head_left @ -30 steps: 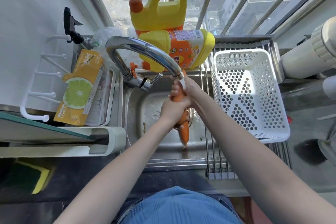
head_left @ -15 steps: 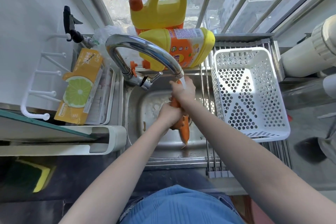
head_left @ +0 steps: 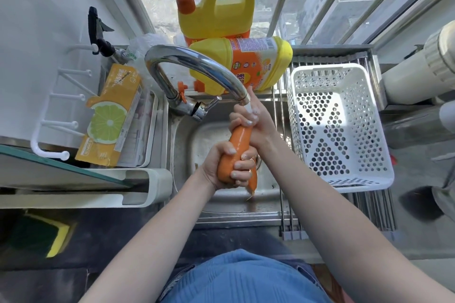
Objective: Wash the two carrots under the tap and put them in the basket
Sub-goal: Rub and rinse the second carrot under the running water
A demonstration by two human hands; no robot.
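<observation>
Sunlit steel sink is lying beneath the carrot, whose long axis is slanting up toward the tap. Left hand fingers are gripping its lower end, right hand its top; the basket is waiting nearer the right hand.

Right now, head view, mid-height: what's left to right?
White wall hook rack → yellow lime-print box → chrome curved tap → orange carrot gripped in both hands → white perforated plastic basket → white pipe.
</observation>
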